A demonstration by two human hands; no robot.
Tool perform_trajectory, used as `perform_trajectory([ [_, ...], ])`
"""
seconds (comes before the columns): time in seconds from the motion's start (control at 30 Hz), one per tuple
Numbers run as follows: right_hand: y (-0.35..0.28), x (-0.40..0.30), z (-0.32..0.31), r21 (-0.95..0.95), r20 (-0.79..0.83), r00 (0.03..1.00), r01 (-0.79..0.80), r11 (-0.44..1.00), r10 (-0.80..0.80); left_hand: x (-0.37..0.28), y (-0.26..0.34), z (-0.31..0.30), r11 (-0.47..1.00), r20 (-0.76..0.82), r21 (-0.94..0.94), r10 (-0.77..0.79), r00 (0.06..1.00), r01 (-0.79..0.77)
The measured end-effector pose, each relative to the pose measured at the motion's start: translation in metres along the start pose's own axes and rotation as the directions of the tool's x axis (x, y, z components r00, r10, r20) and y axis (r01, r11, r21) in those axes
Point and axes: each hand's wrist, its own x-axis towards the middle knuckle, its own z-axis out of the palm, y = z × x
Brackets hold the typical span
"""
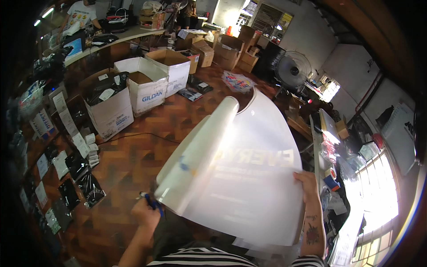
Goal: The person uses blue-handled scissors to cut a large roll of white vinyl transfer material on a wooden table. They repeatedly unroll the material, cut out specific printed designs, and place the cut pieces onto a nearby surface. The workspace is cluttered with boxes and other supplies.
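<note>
A large sheet of glossy white film (pixel 247 187) spreads before me, its left side curled over into a roll. Faint lettering shows on it. My right hand (pixel 307 185) grips the sheet's right edge, with the fingertips over the front. Beside the lower left corner of the roll, my left hand (pixel 146 210) is closed around a small blue-handled tool (pixel 155 204); blur hides its exact kind. I cannot tell whether this hand also touches the film.
Cartons (pixel 108 118) stand on the parquet floor (pixel 130 167) at left, near strips of labels (pixel 71 128) and black plastic packets (pixel 90 190). A floor fan (pixel 293 70) stands ahead. A cluttered table (pixel 320 147) runs along the right. A person (pixel 81 16) stands behind the far-left table.
</note>
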Motion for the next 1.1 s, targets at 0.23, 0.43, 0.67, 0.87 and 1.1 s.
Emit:
perform_trajectory([
  [0.23, 0.176, -0.011, -0.028, -0.03, -0.098, 0.918, -0.388, 0.921, 0.383, 0.026, 0.009, -0.013, 0.962, 0.1, -0.141, -0.222, 0.97, 0.235],
  [0.43, 0.187, -0.019, -0.004, -0.456, -0.117, 0.951, -0.309, 0.835, 0.288, 0.019, -0.004, -0.027, 0.998, 0.155, 0.054, 0.008, 0.988, -0.017],
  [0.67, 0.149, -0.051, 0.039, -0.838, -0.262, 0.889, -0.015, 0.546, -0.377, -0.08, -0.033, -0.056, 0.877, 0.24, -0.465, -0.009, 0.971, 0.123],
  [0.87, 0.108, -0.137, 0.138, -0.343, 0.479, 0.653, 0.755, 0.559, -0.587, -0.072, -0.01, -0.094, 1.0, 0.993, -0.024, 0.024, 0.116, -0.003],
  [1.1, 0.103, -0.167, 0.211, -0.419, 0.562, 0.442, 0.881, 0.22, -0.699, -0.067, 0.005, -0.076, 0.941, 1.0, -0.004, 0.0, 0.013, 0.338],
])
